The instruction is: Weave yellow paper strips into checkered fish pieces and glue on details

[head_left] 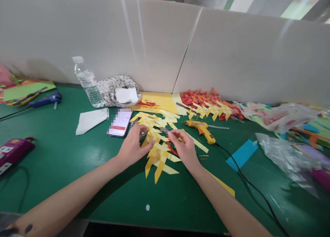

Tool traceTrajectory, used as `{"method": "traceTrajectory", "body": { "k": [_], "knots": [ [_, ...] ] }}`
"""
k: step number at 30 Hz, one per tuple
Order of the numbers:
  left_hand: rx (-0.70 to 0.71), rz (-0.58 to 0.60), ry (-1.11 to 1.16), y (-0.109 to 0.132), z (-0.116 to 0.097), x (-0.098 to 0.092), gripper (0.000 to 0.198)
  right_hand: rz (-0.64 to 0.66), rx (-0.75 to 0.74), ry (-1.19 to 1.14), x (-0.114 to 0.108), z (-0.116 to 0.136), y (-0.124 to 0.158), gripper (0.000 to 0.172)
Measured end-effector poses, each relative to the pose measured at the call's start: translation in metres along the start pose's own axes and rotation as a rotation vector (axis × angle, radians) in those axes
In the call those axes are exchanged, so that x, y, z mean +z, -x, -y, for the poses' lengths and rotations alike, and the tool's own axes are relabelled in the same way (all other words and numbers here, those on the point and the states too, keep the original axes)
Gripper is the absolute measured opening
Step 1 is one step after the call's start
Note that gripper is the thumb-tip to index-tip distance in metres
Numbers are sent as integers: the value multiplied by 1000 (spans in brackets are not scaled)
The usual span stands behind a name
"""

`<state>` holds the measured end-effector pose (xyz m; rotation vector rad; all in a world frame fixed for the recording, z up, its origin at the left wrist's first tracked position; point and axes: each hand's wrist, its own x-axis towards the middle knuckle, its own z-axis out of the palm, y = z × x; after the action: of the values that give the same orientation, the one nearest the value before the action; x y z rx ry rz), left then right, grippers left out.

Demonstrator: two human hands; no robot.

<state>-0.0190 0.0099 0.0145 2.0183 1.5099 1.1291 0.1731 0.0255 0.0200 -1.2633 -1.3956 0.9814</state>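
Yellow paper strips woven into pointed shapes [157,158] lie in a pile between my hands. My left hand [134,142] rests at the pile's left side, thumb stretched out over the strips and apart from the curled index finger. Beside its fingertips sits a small round clear thing [142,132], partly hidden by the fingers. My right hand [184,147] has its fingers pinched on a pair of scissors [171,149]. Their grey blades point left over the strips, and a red handle loop hangs below the fingers.
A yellow glue gun [202,128] with a black cord lies to the right. Left of the pile are a phone [120,122], white paper [91,120] and a water bottle [90,84]. Red and orange woven pieces [199,98] lie behind, by the grey partition [232,58].
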Motion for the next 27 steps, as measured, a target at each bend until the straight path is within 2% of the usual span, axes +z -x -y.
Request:
{"method": "traceTrajectory", "body": {
  "k": [3,6,10,16,19,22,27],
  "knots": [
    [184,-126,-109,1,0,0,29,-51,-44,50,-1,1,0,30],
    [300,-103,-138,2,-1,0,25,-71,-134,191,-2,-1,1,30],
    [352,-34,-122,1,0,1,21,-45,-263,371,1,-5,3,28],
    [360,-30,-91,0,1,2,19,14,-394,651,11,-1,-5,33],
    [368,-21,-87,-1,2,2,19,40,-410,836,19,9,-28,35],
    [378,-17,-85,-1,3,2,18,33,-288,1051,30,19,-68,36],
    [392,-12,-81,0,4,1,18,4,-145,1139,47,20,-139,27]
  ]
}}
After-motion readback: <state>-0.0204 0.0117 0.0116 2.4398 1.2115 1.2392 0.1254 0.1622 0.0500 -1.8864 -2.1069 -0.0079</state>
